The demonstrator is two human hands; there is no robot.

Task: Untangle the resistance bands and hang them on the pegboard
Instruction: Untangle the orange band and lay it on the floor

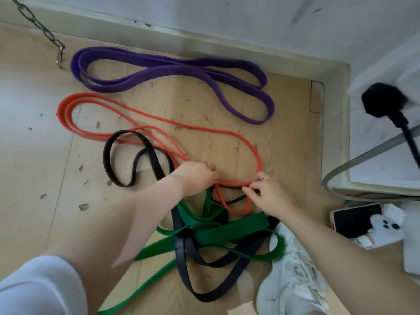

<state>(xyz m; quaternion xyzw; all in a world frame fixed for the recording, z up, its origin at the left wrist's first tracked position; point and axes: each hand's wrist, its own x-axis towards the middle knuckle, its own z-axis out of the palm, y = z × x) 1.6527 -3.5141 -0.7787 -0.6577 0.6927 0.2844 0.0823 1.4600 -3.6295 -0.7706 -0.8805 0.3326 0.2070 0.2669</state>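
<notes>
Both hands work the red band (pixel 159 119): the left hand (pixel 197 177) curls over its strands, the right hand (pixel 264 193) pinches its near loop. That loop threads through the black band (pixel 181 246) and green band (pixel 227 228) knotted just below. Pulling hard would likely cinch the tangle tighter. Well apart, the purple band (pixel 172 69) lies free.

Place: a room corner in a home, used for exercise gear.
Floor: pale wood-look floor (pixel 227 144), scuffed and flecked.
Walls: white wall (pixel 227 17) with cream skirting board (pixel 159 30).
Gear: resistance bands (pixel 172 69) spread out; a metal chain (pixel 38 26) hangs.
Household items: black plug (pixel 384 98), tablet (pixel 354 219), white sneaker (pixel 293 278).
</notes>
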